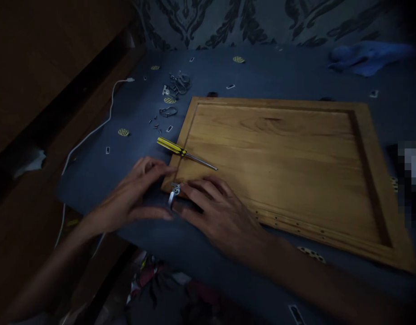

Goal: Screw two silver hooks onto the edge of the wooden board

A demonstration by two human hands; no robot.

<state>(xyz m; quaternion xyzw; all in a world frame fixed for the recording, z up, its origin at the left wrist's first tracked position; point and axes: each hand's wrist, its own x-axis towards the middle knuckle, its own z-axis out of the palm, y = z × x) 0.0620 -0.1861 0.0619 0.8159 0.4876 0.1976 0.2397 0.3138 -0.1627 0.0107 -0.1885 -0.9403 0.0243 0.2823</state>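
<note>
A wooden cabinet door (269, 153) with a raised frame lies flat on the blue cloth. At its near left corner sits a small metal hinge (174, 189), its arm hanging over the edge. My right hand (221, 210) rests on the door's near edge, thumb and index finger holding the hinge. To the left is my left hand (135, 194), thumb and fingers apart around the corner, fingertips by the wood and nothing in its grasp. Just beyond the hands, a screwdriver (172, 147) with a yellow and black handle lies across the door's left rail, shaft pointing right.
More metal hinges (179, 83) lie in a pile past the door's far left corner. Several small screws (156, 126) are scattered closer. A white cable (109, 115) runs down the left side. A blue crumpled cloth (367, 58) lies at the back right.
</note>
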